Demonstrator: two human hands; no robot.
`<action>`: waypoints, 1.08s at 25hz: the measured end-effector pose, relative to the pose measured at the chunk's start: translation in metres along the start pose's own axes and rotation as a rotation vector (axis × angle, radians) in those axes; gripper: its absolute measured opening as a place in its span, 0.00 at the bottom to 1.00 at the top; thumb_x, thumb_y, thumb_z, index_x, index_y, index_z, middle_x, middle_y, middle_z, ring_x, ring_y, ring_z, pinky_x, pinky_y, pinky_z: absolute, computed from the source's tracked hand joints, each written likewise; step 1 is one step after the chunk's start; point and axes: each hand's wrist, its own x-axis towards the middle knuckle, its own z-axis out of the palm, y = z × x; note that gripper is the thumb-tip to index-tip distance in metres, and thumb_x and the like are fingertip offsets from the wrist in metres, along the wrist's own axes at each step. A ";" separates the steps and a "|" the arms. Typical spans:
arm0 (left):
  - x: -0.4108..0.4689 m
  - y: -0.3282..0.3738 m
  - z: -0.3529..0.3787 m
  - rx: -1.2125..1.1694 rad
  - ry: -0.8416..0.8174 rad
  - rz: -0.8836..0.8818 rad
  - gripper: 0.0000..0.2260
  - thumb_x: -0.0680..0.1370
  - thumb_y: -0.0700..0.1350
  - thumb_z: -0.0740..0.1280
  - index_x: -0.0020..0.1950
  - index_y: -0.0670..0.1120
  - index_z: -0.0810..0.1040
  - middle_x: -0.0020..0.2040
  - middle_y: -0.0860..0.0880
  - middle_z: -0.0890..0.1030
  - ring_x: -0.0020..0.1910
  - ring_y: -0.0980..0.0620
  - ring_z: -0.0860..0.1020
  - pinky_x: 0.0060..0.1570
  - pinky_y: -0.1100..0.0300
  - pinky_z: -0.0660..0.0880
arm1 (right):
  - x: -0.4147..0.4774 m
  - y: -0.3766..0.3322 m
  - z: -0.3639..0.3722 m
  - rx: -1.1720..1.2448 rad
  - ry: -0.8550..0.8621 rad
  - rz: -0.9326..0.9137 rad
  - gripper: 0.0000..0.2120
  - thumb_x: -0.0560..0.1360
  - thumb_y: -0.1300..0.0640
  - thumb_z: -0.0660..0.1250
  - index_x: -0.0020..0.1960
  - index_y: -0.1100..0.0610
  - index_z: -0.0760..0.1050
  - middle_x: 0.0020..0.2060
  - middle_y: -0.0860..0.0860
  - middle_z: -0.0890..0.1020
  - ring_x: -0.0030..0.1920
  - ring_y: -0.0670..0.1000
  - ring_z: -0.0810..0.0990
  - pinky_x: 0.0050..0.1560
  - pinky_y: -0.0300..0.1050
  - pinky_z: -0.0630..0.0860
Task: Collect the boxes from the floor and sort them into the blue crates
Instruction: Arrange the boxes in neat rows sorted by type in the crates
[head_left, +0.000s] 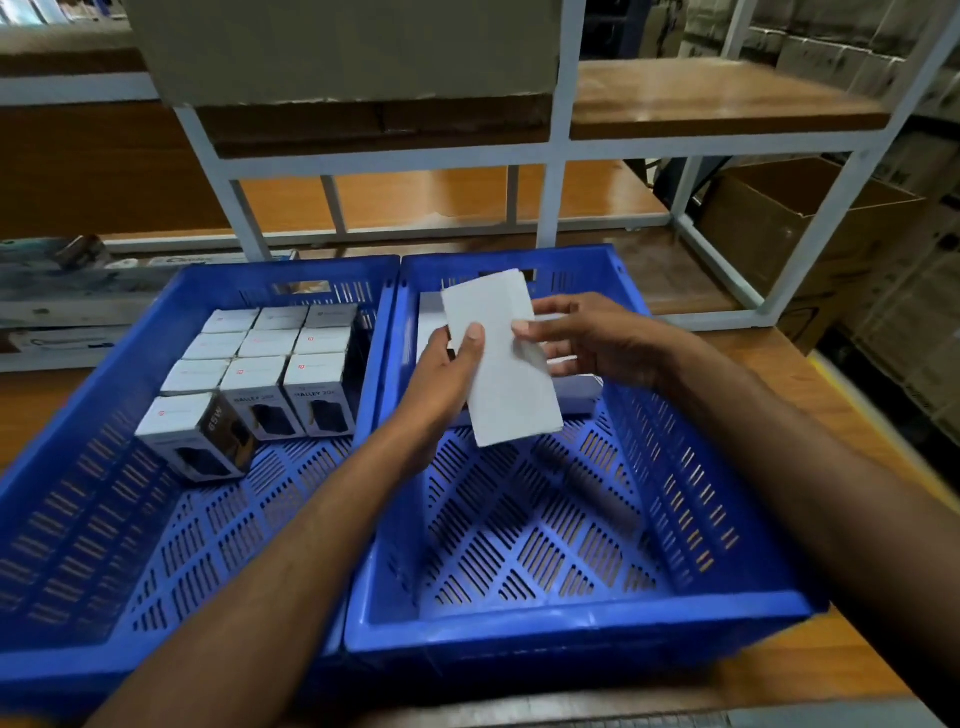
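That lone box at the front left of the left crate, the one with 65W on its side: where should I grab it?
Probably from above, pinching the 65W box across its left and dark right faces, near the front edge. It stands upright with its back close against the row of boxes; its front and top are free.

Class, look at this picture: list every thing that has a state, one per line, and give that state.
left hand, grips the white box, thumb on top
right hand, pinches the same box's edge
white box, held over the right crate
left crate, partly filled with small boxes standing upright in rows
right crate, mostly bare, flat white boxes at its far end
brown carton, flaps open
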 end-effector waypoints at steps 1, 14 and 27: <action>0.000 0.002 -0.001 -0.031 0.030 0.004 0.18 0.86 0.57 0.59 0.74 0.52 0.68 0.62 0.53 0.81 0.55 0.56 0.81 0.50 0.58 0.80 | -0.002 0.003 0.004 -0.074 -0.018 -0.004 0.18 0.75 0.57 0.77 0.63 0.58 0.80 0.53 0.52 0.88 0.51 0.52 0.87 0.52 0.44 0.83; 0.003 0.016 -0.018 -0.756 -0.051 -0.064 0.19 0.84 0.53 0.62 0.69 0.42 0.76 0.62 0.40 0.84 0.57 0.43 0.83 0.50 0.50 0.82 | 0.007 0.027 0.012 -0.950 0.619 -1.140 0.24 0.65 0.76 0.69 0.57 0.58 0.85 0.58 0.50 0.86 0.67 0.58 0.78 0.65 0.54 0.76; 0.003 0.014 -0.020 -0.572 0.048 -0.214 0.19 0.85 0.57 0.57 0.61 0.46 0.81 0.41 0.44 0.83 0.28 0.53 0.77 0.24 0.64 0.72 | -0.006 0.021 0.011 -0.801 0.691 -0.874 0.42 0.63 0.47 0.84 0.74 0.54 0.72 0.60 0.47 0.81 0.61 0.50 0.73 0.58 0.40 0.72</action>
